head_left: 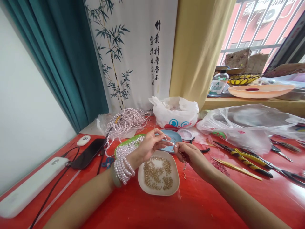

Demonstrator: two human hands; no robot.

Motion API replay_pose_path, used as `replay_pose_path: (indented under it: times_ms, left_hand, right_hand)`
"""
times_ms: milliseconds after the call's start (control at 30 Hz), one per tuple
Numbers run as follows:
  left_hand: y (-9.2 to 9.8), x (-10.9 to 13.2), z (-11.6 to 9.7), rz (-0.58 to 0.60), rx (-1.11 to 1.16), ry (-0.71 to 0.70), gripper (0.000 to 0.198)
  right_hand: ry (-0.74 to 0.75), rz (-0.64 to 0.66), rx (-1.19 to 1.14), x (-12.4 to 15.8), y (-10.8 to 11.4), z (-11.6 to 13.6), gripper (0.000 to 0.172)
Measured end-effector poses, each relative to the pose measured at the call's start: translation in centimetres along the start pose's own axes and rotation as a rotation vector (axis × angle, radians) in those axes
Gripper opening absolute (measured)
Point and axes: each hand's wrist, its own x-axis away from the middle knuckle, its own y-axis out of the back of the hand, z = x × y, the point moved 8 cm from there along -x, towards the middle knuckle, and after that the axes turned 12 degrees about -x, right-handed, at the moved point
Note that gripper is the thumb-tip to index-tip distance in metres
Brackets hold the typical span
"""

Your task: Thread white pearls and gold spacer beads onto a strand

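Observation:
Between my two hands runs a short string of pearly beads (pixel 169 142), pinched at both ends. My left hand (pixel 152 143) is closed on its left part, and several loops of pale pearl strands (pixel 123 169) circle that wrist. My right hand (pixel 187 154) grips the other end, with a thin beaded tail (pixel 185 168) hanging below the fingers. Under the hands sits a cream dish (pixel 158 191) with small gold beads (pixel 154 173) spread in it. Behind them lies a blue plate (pixel 175 136) with a few small bits. A green tray (pixel 118 149) of pearl beads is partly hidden by my left hand.
A heap of pearl strands (pixel 127 122) lies at the back left, near a phone (pixel 89 153) and a white power strip (pixel 33 184). White plastic bags (pixel 176 111) stand behind. On the right are yellow-and-black pliers (pixel 252 163), tweezers (pixel 238 168) and scissors (pixel 283 171).

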Motion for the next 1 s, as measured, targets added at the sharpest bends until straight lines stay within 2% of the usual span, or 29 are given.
replay_pose_path:
  times_ms: [300,500,733,1000]
  left_hand:
    - [-0.4,0.2,0.3,0.007,-0.021,0.029,0.013]
    - [-0.6,0.4,0.1,-0.004,-0.047,0.03,0.014]
    - [-0.9,0.6,-0.6,-0.004,-0.167,-0.038,0.015]
    - [-1.3,1.0,-0.9,-0.014,-0.242,-0.085,0.014]
  right_hand:
    - [0.009,-0.013,0.076,0.1,0.0,0.4,0.02]
    - [0.016,0.031,0.103,0.2,-0.3,0.5,0.017]
    - [0.003,-0.042,0.179,0.0,0.4,0.5,0.025]
    - [-0.025,-0.086,0.235,-0.3,1.3,-0.1,0.026]
